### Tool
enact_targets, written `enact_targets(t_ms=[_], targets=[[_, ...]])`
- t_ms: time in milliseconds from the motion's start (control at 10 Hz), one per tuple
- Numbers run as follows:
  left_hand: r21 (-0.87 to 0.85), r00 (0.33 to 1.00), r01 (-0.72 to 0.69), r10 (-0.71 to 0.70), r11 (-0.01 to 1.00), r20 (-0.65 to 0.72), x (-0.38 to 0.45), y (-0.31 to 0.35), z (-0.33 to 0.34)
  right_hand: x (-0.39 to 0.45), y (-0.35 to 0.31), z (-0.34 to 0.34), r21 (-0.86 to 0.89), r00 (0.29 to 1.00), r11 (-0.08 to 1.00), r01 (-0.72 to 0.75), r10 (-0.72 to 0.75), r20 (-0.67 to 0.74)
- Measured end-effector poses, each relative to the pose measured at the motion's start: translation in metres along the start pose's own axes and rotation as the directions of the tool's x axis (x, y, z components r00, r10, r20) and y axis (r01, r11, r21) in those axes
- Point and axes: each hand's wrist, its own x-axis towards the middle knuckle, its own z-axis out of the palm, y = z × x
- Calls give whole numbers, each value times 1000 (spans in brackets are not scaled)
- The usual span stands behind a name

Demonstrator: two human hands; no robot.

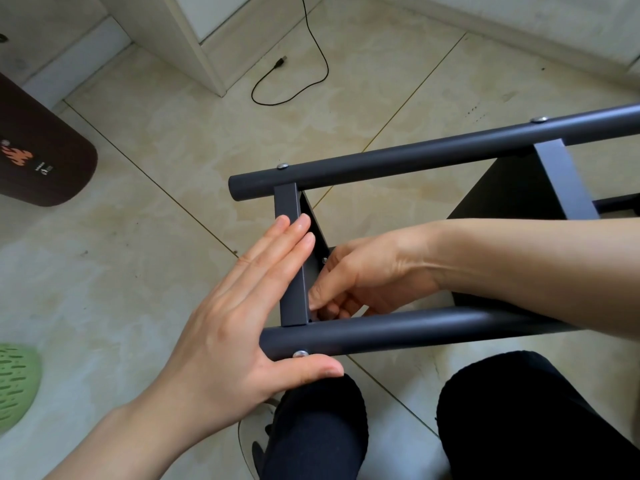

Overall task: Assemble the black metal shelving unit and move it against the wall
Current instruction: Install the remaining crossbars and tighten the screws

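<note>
While left hand [239, 306] braces shelving unit [415, 161] (flat-fingered), right hand [363, 275] pinches inside.

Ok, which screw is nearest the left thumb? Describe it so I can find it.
Find the near black tube of the shelf frame lying across the floor. Close to its left end sits a silver screw, just above the left hand thumb; the other two screw heads are on the far tube.

shelving unit [433, 161]: dark grey-black tubes, matte
screws [300, 353]: silver, one just by left hand [239, 320] thumb
shelf panel [512, 188]: black, beyond right hand [363, 275]
floor [173, 133]: beige marbled tile, thin gold grout lines
cable [311, 36]: black, far beyond hands
trousers [519, 420]: black
slipper [14, 382]: green, slotted, left of left hand
brown object [38, 150]: orange flame print
</note>
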Motion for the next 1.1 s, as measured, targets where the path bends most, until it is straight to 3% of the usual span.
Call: enact_targets(t_ms=[700,1100], targets=[[-13,1000,6,-6,1000,2,0,0,0,0,1,4,-41,1000,999,25,-26,-10],[-12,1000,0,0,1000,-1,0,-2,0,0,0,-2,32,999,999,13,-14,34]])
